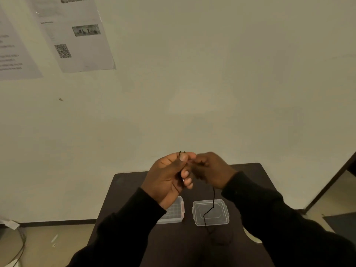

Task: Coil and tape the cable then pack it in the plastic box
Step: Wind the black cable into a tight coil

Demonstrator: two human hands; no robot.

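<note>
coiling in hand, tape and packing not yet begun.
cable (213, 197) is pinched closed in the left hand (169, 176) and gripped by the right hand (210, 170), raised above the table (248, 170); its tail hangs over the lid (211, 212), beside the plastic box (173, 212). next, more slack must be looped in.

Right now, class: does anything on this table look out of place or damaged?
Nothing looks damaged. The black cable hangs uncoiled from the right hand, trailing across the lid lying beside the plastic box.
</note>
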